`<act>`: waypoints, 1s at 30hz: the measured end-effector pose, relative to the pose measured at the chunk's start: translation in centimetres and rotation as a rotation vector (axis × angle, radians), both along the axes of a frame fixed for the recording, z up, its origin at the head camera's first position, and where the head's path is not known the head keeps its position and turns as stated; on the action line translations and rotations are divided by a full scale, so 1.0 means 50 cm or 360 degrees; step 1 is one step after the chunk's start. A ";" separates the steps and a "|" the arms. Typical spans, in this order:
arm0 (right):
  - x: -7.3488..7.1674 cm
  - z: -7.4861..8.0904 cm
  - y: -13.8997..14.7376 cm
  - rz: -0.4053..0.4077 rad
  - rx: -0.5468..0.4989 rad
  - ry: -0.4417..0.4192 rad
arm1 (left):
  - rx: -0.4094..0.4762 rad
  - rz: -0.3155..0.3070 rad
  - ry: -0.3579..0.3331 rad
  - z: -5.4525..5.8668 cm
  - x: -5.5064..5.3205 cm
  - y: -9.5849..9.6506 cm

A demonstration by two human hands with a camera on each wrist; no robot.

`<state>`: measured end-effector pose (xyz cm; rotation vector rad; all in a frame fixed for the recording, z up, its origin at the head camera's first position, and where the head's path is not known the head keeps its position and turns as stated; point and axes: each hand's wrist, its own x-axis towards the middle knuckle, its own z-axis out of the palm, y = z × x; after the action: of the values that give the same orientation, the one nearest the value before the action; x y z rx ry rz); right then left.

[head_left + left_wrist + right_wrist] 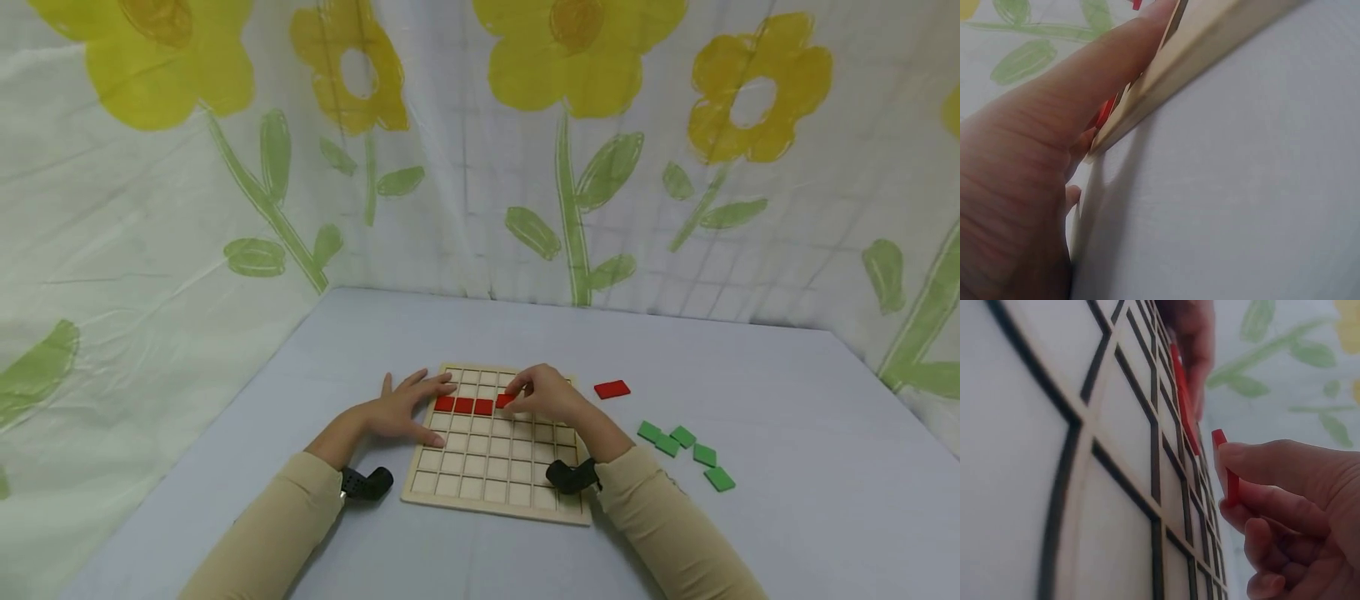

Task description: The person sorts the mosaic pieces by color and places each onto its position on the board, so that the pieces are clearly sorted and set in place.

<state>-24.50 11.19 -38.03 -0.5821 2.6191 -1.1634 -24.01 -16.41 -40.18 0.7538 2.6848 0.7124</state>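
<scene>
A wooden grid board (495, 508) lies on the table with three red tiles (463, 406) side by side in one row at its left. My right hand (551, 396) pinches another red tile (1231, 469) between thumb and fingers; in the right wrist view it is held just off the board, tilted. In the head view this tile appears right of the three, in line with their row. My left hand (397, 408) rests spread at the board's left edge, with the thumb on the grid and the fingertips near the leftmost red tile.
One loose red tile (612, 389) lies on the table right of the board. Several green tiles (705, 455) are scattered farther right and nearer. A white curtain (465, 183) with painted flowers hangs behind the table.
</scene>
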 end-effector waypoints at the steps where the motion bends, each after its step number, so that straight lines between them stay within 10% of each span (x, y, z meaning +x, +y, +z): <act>1: 0.002 0.000 -0.001 0.0005 0.0004 0.0004 | 0.0002 0.0000 -0.0001 0.000 0.000 0.000; 30: 0.015 -0.006 -0.006 0.0087 0.0093 0.0155 | -0.0017 0.0007 0.0009 -0.001 0.000 0.001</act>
<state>-23.76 10.88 -38.33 -0.7114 2.6895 -1.0643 -23.99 -16.35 -40.24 0.7484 2.6940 0.6975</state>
